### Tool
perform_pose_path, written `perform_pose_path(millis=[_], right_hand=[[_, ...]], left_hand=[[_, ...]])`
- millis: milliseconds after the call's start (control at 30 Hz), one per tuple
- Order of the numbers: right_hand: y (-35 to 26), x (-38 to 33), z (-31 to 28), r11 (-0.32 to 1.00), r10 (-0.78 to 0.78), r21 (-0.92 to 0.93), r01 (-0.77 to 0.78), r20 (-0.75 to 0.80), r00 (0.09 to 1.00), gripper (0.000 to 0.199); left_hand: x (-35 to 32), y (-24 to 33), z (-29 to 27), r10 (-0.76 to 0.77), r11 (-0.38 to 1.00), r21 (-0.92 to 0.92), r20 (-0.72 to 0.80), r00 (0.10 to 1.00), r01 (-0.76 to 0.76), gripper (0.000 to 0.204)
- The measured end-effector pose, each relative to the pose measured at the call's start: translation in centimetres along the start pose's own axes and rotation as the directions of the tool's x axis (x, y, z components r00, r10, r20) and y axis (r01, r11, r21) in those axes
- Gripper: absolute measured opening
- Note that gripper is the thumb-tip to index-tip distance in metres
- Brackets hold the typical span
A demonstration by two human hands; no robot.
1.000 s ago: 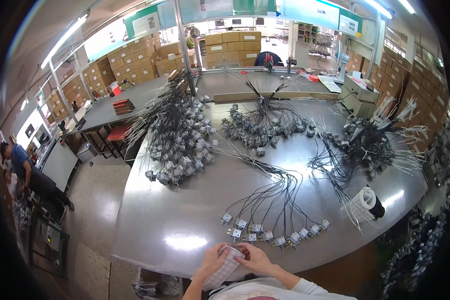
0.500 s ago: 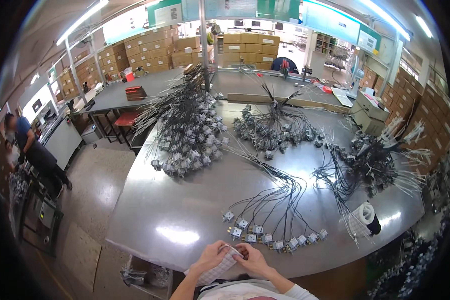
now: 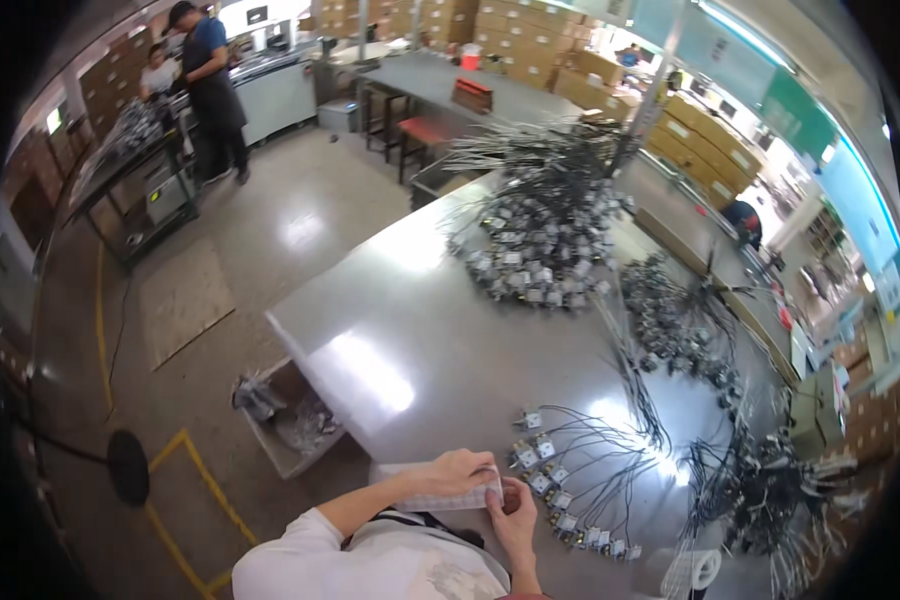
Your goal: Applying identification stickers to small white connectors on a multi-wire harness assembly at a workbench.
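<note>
Between my hands, at the table's near edge, is a strip of white gridded label sheet [image 3: 425,484]. My left hand [image 3: 458,473] is closed over its upper edge. My right hand [image 3: 515,508] pinches the sheet's right end with thumb and fingers; whether a loose label is there is too small to tell. Just right of the hands lies a fanned row of small silvery box-shaped parts [image 3: 560,497] with black wire leads [image 3: 620,430]. A white label roll [image 3: 705,568] lies further right at the table's near side.
A big heap of similar wired parts [image 3: 540,250] lies on the metal table [image 3: 370,300]; more bunches [image 3: 670,320] lie right. Below the left edge stands a bin [image 3: 290,420] with plastic bags. Two people [image 3: 210,90] work at the far left. A stool [image 3: 425,130] stands behind.
My view has swung left and tilted, so the table appears shifted right and turned. Both hands stay on the label sheet, which now lies more level.
</note>
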State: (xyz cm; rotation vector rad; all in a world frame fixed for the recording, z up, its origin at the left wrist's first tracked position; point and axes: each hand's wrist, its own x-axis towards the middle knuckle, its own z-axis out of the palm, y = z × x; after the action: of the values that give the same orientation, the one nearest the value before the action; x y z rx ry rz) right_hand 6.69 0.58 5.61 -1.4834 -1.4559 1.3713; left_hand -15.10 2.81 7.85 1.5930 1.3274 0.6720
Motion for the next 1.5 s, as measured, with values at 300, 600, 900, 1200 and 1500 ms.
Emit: perform_pose_path(millis=[300, 600, 900, 1200, 1500], right_hand=[[-1.4, 0.0, 1.9, 0.994, -0.077, 0.081, 0.075, 0.015, 0.997, 0.035], [-1.6, -0.6, 2.4, 0.993, -0.072, 0.093, 0.070, 0.017, 0.997, 0.030], [-0.4, -1.0, 2.3, 0.988, -0.101, 0.116, 0.098, 0.021, 0.995, 0.034], [0.3, -1.1, 2.2, 0.985, -0.115, 0.131, 0.113, 0.013, 0.993, 0.035], [0.4, -1.1, 2.0, 0.981, -0.105, 0.169, 0.100, 0.019, 0.994, 0.036]], left_hand=[[-1.2, -0.3, -1.2, -0.035, 0.996, -0.087, -0.083, 0.996, 0.027, 0.034], [-2.1, 0.0, -1.3, 0.069, 0.978, -0.188, -0.091, 0.993, -0.085, 0.035], [-2.6, 0.7, -1.5, 0.055, 0.970, -0.236, -0.044, 0.998, -0.064, 0.040], [-2.4, 0.2, -0.7, 0.045, 0.970, -0.236, -0.065, 0.997, -0.059, 0.032], [-1.9, 0.5, -0.9, -0.007, 0.986, -0.164, 0.010, 1.000, 0.008, 0.037]])
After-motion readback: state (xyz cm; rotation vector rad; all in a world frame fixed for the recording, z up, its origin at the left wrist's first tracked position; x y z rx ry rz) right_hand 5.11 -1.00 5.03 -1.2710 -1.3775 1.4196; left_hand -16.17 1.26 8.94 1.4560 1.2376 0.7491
